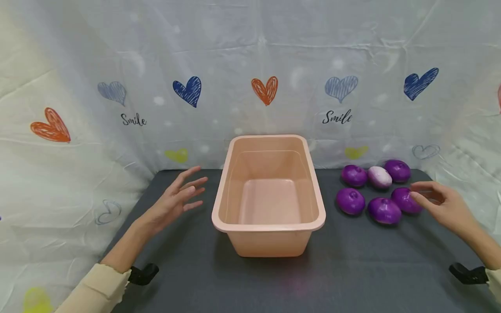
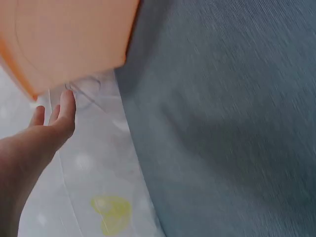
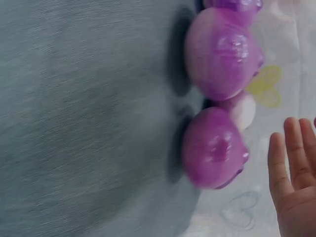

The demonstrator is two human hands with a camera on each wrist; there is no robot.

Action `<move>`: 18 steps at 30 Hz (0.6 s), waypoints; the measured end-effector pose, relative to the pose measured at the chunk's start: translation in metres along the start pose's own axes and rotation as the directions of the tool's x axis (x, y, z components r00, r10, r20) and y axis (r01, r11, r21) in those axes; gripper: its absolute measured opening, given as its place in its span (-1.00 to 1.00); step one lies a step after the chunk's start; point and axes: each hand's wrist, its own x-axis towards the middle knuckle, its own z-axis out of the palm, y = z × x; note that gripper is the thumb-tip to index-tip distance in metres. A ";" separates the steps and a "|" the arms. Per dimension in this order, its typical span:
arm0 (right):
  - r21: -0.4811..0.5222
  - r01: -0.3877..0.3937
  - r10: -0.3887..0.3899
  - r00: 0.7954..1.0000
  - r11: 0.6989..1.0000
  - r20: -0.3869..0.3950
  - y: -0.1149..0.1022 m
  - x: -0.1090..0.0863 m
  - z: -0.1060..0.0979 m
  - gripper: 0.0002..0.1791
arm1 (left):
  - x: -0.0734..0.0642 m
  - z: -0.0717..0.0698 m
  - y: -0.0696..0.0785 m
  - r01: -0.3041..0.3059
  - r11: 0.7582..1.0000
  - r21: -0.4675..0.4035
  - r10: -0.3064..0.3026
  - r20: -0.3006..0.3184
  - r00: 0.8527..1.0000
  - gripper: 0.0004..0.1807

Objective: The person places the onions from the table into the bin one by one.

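Note:
A peach-coloured plastic basin (image 1: 270, 241) stands in the middle of the table. To its left my left hand (image 1: 178, 200) hovers with fingers spread and nothing in them; the left wrist view shows the basin's side (image 2: 74, 39) beyond the fingertips. On the right lie several glossy purple round fruits, each with a small knob, among them a front one (image 1: 384, 211) and a left one (image 1: 350, 201). A paler fruit (image 1: 379, 177) sits in the back row. My right hand (image 1: 446, 206), fingers loosely bent, overlaps the rightmost front fruit (image 1: 403, 200) in the head view. Its palm (image 3: 301, 207) holds nothing.
A dark grey cloth (image 1: 352, 269) covers the table. Behind and at both sides hangs a white curtain (image 1: 227, 52) with printed hearts. Black wrist straps (image 1: 144, 274) sit on both forearms.

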 end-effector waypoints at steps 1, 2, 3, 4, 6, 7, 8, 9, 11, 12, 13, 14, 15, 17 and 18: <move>-0.005 -0.005 0.005 1.000 1.000 -0.010 0.002 -0.003 -0.001 -0.69 | 0.002 0.003 -0.001 -0.005 1.000 -0.003 0.005 0.014 1.000 -0.33; -0.002 -0.015 0.015 1.000 1.000 -0.018 0.004 -0.007 -0.002 -0.68 | 0.004 0.005 -0.002 -0.011 1.000 -0.004 0.011 0.028 1.000 -0.33; 0.002 -0.023 0.023 0.999 1.000 -0.024 0.006 -0.010 -0.002 -0.68 | 0.005 0.007 -0.003 -0.018 1.000 -0.006 0.018 0.043 0.999 -0.34; 0.004 -0.032 0.032 0.999 0.999 -0.026 0.007 -0.013 -0.003 -0.68 | 0.007 0.009 -0.004 -0.024 1.000 -0.008 0.024 0.056 0.998 -0.34; 0.005 -0.056 0.056 0.998 0.998 -0.024 0.010 -0.019 -0.004 -0.66 | 0.010 0.013 -0.005 -0.035 0.999 -0.015 0.036 0.078 0.996 -0.35; 0.002 -0.064 0.064 0.998 0.998 -0.020 0.012 -0.022 -0.004 -0.64 | 0.012 0.015 -0.006 -0.040 0.999 -0.018 0.042 0.089 0.995 -0.35; -0.003 -0.073 0.073 0.997 0.997 -0.014 0.013 -0.025 -0.004 -0.62 | 0.013 0.017 -0.006 -0.048 0.999 -0.023 0.051 0.102 0.994 -0.36; -0.005 -0.081 0.081 0.997 0.997 -0.010 0.014 -0.027 -0.004 -0.59 | 0.015 0.018 -0.007 -0.056 0.998 -0.028 0.059 0.115 0.992 -0.36; -0.018 -0.092 0.092 0.996 0.996 -0.006 0.016 -0.030 -0.003 -0.54 | 0.018 0.021 -0.007 -0.065 0.997 -0.030 0.069 0.139 0.988 -0.37; -0.027 -0.093 0.093 0.996 0.995 -0.004 0.017 -0.031 -0.003 -0.52 | 0.020 0.023 -0.007 -0.068 0.997 -0.023 0.071 0.147 0.987 -0.37; -0.031 -0.099 0.099 0.995 0.995 -0.005 0.019 -0.032 -0.003 -0.49 | 0.021 0.024 -0.007 -0.070 0.997 -0.016 0.071 0.154 0.986 -0.37; -0.032 -0.106 0.106 0.994 0.994 -0.001 0.020 -0.032 -0.003 -0.46 | 0.022 0.025 -0.007 -0.070 0.998 -0.006 0.070 0.157 0.985 -0.37; -0.034 -0.112 0.112 0.994 0.993 0.000 0.022 -0.032 -0.003 -0.43 | 0.023 0.027 -0.006 -0.064 0.998 0.002 0.063 0.155 0.986 -0.37; -0.036 -0.132 0.133 0.991 0.991 0.012 0.026 -0.032 -0.002 -0.35 | 0.024 0.029 -0.006 -0.055 0.998 0.028 0.051 0.148 0.988 -0.36; -0.028 -0.145 0.146 0.989 0.989 0.024 0.028 -0.032 -0.002 -0.30 | 0.025 0.030 -0.006 -0.053 0.998 0.038 0.047 0.146 0.988 -0.35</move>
